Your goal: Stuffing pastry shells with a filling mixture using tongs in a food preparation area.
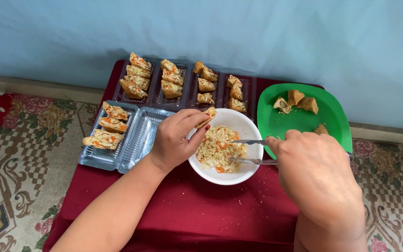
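The fried tofu pocket (206, 116) sits pinched in my left hand (176, 140), held over the far rim of the white bowl (248, 128), its long axis slanting toward the shredded vegetable filling (218, 149) just below. My right hand (316, 175) clamps metal tongs (253, 151), tips in the filling, pointing left at the pocket. Beyond lie clear plastic trays (141, 135) of stuffed pieces; right, a green plate (336, 116) of unfilled ones.
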